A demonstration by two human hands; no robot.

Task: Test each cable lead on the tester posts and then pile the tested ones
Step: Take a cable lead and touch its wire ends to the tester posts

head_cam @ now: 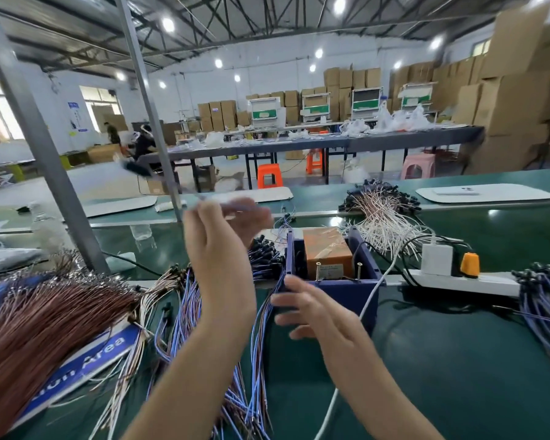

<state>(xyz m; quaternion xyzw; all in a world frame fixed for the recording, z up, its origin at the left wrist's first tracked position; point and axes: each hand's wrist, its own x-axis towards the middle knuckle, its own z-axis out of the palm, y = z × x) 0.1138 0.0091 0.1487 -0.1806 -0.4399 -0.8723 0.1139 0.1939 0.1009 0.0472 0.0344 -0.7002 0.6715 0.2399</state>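
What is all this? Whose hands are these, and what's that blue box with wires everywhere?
The camera sits on a person's head, so you see their own two hands. The left hand is lifted and blurry, so I cannot tell what it holds. The right hand hovers, fingers relaxed, at the corner of the blue tester box, which has two screw posts for checking wires. Heaps of brown cable leads and blue cable leads lie on the green table.
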